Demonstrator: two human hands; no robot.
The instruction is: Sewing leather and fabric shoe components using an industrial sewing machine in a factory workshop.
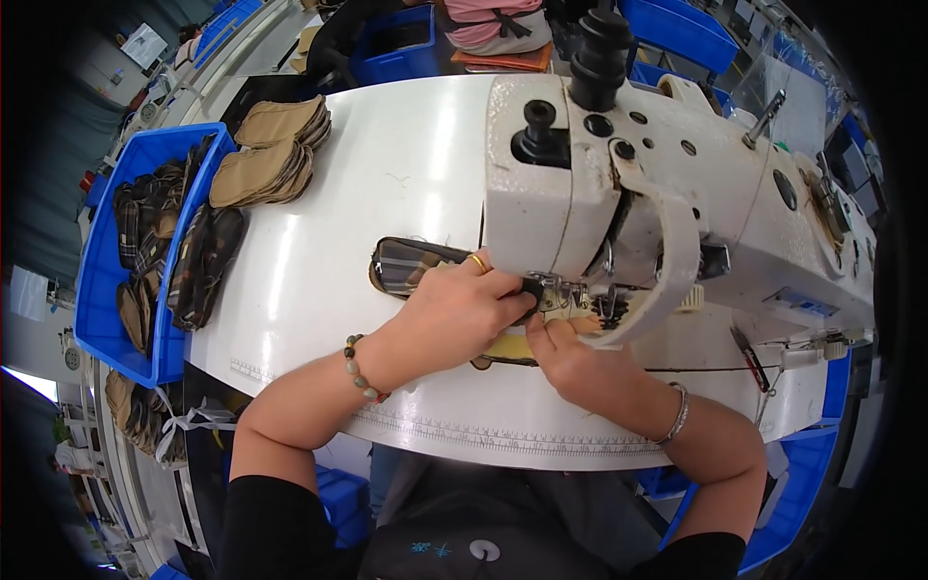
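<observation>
At the white sewing machine (536, 217), a plaid fabric piece (398, 265) lies on the table beside the needle area, its brown and grey check showing to the left. My left hand (440, 314), with a ring and a beaded bracelet, is closed on the piece's dark edge just before the presser foot (553, 296). Close by on the right, my right hand (585, 369) pinches the same piece near a yellow strip (512, 345) along its near side. My fingers and the machine head cover the middle of the piece and the needle tip.
A blue bin (92, 314) of plaid pieces stands at the left, with a plaid bundle (205, 266) against its rim. Stacked tan pieces (261, 174) lie behind. Red-handled thread snips (749, 358) rest at the right. A printed ruler (503, 443) follows the table's near edge.
</observation>
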